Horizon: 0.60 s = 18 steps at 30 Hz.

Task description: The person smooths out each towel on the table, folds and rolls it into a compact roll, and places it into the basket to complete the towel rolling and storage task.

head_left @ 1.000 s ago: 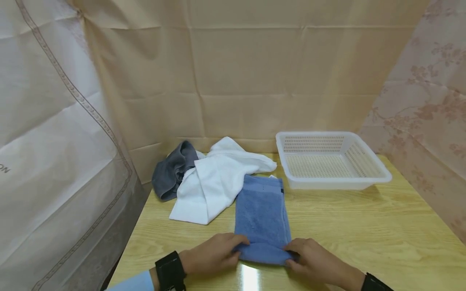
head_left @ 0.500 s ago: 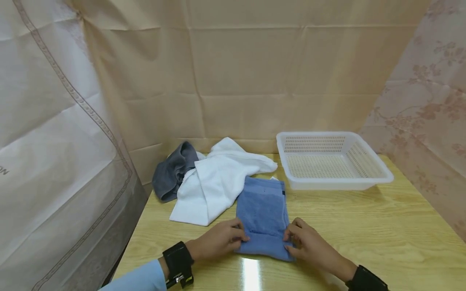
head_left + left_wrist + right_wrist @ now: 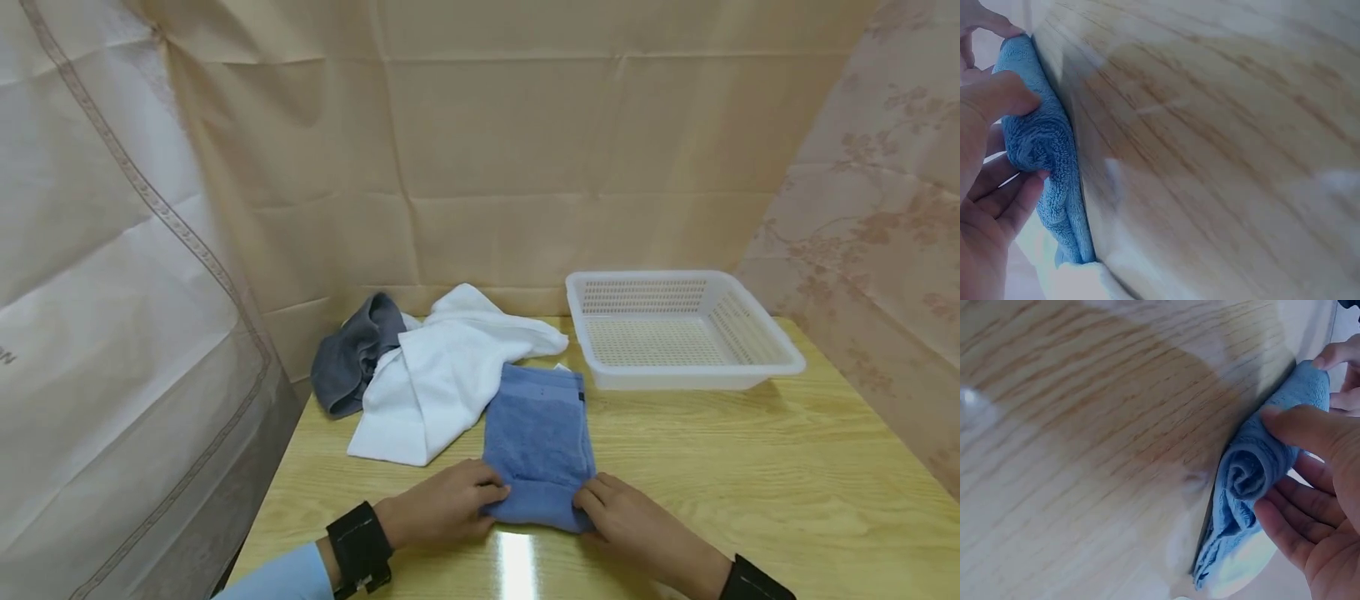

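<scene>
A blue towel (image 3: 536, 437) lies on the table, its near end rolled up into a thick roll. My left hand (image 3: 450, 504) grips the roll's left end, thumb on the near side and fingers on the far side, as the left wrist view shows. At the right end my right hand (image 3: 633, 525) holds the roll the same way, and the right wrist view shows the spiral of the rolled towel (image 3: 1250, 472) between thumb and fingers. The towel's far part is flat, with a small dark tag on its right edge.
A white towel (image 3: 450, 367) lies crumpled just behind and left of the blue one, against a dark grey towel (image 3: 358, 354). At the back right stands a white plastic basket (image 3: 697, 379) with slotted walls. Cloth curtains (image 3: 510, 150) hang behind the wooden table (image 3: 750, 467).
The near end of the blue towel has been rolled away from me, so the towel is shorter. Both hands have moved slightly forward, lifting off and gripping the roll again.
</scene>
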### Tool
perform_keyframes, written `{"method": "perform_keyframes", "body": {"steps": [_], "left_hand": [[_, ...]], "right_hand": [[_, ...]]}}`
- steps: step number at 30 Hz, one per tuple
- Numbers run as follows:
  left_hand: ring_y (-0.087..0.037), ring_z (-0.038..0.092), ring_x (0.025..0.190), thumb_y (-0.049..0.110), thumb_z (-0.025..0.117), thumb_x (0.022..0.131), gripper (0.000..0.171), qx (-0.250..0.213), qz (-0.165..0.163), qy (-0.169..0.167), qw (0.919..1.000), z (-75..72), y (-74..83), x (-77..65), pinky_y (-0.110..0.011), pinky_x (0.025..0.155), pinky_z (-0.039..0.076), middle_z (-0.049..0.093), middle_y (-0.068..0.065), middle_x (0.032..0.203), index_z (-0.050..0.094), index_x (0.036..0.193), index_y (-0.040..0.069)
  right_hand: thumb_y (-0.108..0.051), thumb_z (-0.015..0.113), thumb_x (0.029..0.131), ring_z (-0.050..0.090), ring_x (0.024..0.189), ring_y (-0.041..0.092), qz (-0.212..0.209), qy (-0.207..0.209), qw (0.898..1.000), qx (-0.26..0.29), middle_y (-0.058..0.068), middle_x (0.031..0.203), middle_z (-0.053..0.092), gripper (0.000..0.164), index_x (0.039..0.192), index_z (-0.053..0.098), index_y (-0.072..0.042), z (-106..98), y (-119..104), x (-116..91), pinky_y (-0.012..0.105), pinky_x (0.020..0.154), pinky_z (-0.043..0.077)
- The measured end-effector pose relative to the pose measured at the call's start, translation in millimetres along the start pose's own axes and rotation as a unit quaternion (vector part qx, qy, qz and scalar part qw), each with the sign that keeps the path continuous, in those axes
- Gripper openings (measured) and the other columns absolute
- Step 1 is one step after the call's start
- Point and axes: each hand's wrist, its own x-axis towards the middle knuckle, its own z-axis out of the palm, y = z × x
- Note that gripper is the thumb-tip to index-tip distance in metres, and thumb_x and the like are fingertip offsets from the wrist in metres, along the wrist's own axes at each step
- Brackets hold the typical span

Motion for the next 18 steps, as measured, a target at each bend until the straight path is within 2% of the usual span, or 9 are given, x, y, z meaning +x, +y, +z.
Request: {"method": "perform_keyframes", "body": {"steps": [4,6,7,9,12,14,15,17,18], "left_hand": [[-0.009,0.061,0.11,0.019,0.072,0.096,0.037,-0.021,-0.023,-0.007,0.9995,-0.1,0.9,-0.9,-0.02,0.095,0.048,0.066,-0.001,0.12,0.069,0.13,0.007],[-0.005,0.061,0.107,0.018,0.067,0.098,0.036,-0.059,-0.038,-0.013,0.9974,0.1,0.5,-0.7,-0.017,0.091,0.048,0.067,0.0,0.121,0.066,0.133,0.008],[-0.002,0.061,0.101,0.017,0.065,0.099,0.036,-0.086,-0.047,-0.015,0.995,0.2,0.2,-0.5,-0.015,0.086,0.048,0.068,0.002,0.115,0.064,0.134,0.01],[0.003,0.059,0.086,0.016,0.061,0.102,0.035,-0.15,-0.066,-0.019,0.9862,1.2,-1.0,-0.6,-0.013,0.075,0.047,0.067,0.006,0.101,0.06,0.137,0.016],[0.004,0.05,0.072,0.015,0.057,0.104,0.031,-0.233,-0.091,-0.01,0.9681,4.2,-3.3,-1.2,-0.014,0.064,0.043,0.057,0.011,0.088,0.058,0.134,0.025],[0.002,0.05,0.074,0.015,0.056,0.105,0.027,-0.26,-0.106,0.008,0.9597,6.2,-4.8,-1.5,-0.016,0.065,0.045,0.054,0.012,0.092,0.06,0.129,0.028],[0.001,0.051,0.079,0.014,0.055,0.106,0.024,-0.264,-0.11,0.019,0.9581,7.0,-5.4,-1.0,-0.017,0.067,0.047,0.055,0.012,0.097,0.063,0.125,0.028],[0.001,0.054,0.091,0.013,0.055,0.105,0.019,-0.261,-0.115,0.037,0.9577,7.5,-6.3,0.4,-0.018,0.073,0.049,0.056,0.011,0.108,0.067,0.115,0.025],[0.0,0.055,0.096,0.012,0.055,0.105,0.018,-0.257,-0.116,0.045,0.9584,7.0,-6.5,0.9,-0.018,0.075,0.05,0.056,0.009,0.111,0.068,0.111,0.023]], "right_hand": [[-0.011,0.091,0.073,0.061,0.086,0.013,0.041,-0.017,0.998,0.035,0.0,0.094,0.062,0.04,0.102,0.065,-0.006,0.3,-1.2,0.7,0.025,0.071,0.054],[-0.009,0.087,0.077,0.062,0.085,0.011,0.072,-0.03,0.994,0.081,0.001,0.094,0.065,0.035,0.104,0.066,-0.004,-0.4,1.0,0.3,0.025,0.069,0.054],[-0.008,0.084,0.079,0.062,0.083,0.009,0.087,-0.037,0.989,0.11,0.001,0.094,0.066,0.031,0.106,0.068,-0.003,-0.9,2.8,0.2,0.024,0.067,0.054],[-0.008,0.078,0.085,0.059,0.074,0.003,0.122,-0.06,0.973,0.187,0.0,0.092,0.068,0.026,0.109,0.071,0.0,-2.1,8.1,0.5,0.022,0.061,0.052],[-0.01,0.071,0.093,0.051,0.063,-0.004,0.183,-0.091,0.932,0.3,-0.003,0.089,0.07,0.025,0.115,0.073,0.002,-3.3,18.1,0.9,0.02,0.054,0.046],[-0.011,0.068,0.096,0.052,0.062,-0.004,0.223,-0.101,0.902,0.357,-0.003,0.09,0.072,0.024,0.117,0.072,0.001,-2.7,24.2,1.4,0.02,0.054,0.046],[-0.011,0.068,0.097,0.053,0.062,-0.003,0.239,-0.104,0.89,0.373,-0.004,0.089,0.072,0.023,0.117,0.07,0.0,-2.1,26.7,1.7,0.02,0.054,0.046],[-0.011,0.068,0.098,0.057,0.068,0.0,0.256,-0.099,0.879,0.39,-0.003,0.093,0.072,0.017,0.114,0.067,-0.007,-1.0,29.6,2.5,0.023,0.058,0.048],[-0.011,0.069,0.098,0.059,0.071,0.002,0.26,-0.094,0.877,0.392,-0.004,0.094,0.071,0.015,0.112,0.065,-0.01,-0.4,30.0,3.1,0.024,0.06,0.049]]}}
